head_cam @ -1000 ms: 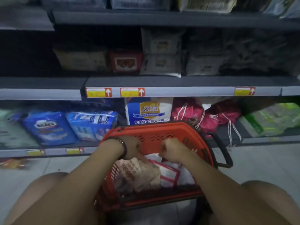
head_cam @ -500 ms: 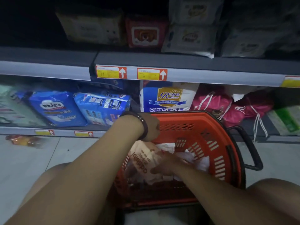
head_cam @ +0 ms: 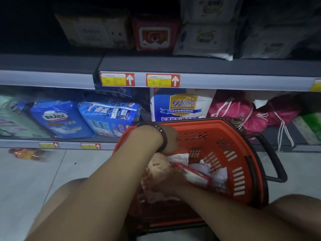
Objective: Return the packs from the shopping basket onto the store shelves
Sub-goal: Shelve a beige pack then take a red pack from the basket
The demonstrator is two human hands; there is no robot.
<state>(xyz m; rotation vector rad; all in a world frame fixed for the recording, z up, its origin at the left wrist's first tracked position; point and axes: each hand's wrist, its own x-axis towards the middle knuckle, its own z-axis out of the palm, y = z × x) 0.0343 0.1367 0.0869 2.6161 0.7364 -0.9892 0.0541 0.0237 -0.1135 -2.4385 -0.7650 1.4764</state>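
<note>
An orange shopping basket point(head_cam: 243, 153) stands tilted on the floor in front of the shelves. Inside lie a beige pack point(head_cam: 156, 169), a flat red-edged pack point(head_cam: 192, 174) and white packs point(head_cam: 217, 173). My left hand point(head_cam: 171, 138), a dark bracelet on its wrist, reaches over the near rim; its fingers dip behind the beige pack and are hidden. My right hand point(head_cam: 165, 184) is deep in the basket, its fingers closed around the red-edged pack's left end, next to the beige pack.
The basket's black handle point(head_cam: 274, 162) sticks out to the right. On the bottom shelf are blue packs point(head_cam: 59, 119), a white-and-blue pack point(head_cam: 180, 105) and pink drawstring bags point(head_cam: 239, 112). The middle shelf point(head_cam: 225, 68) carries a red pack point(head_cam: 154, 35) and white packs point(head_cam: 205, 39). An orange wrapper point(head_cam: 26, 153) lies on the floor.
The view has dropped and moved closer to the basket. My right hand went deeper among the packs and closed on the red-edged pack; my left hand stays at the near rim.
</note>
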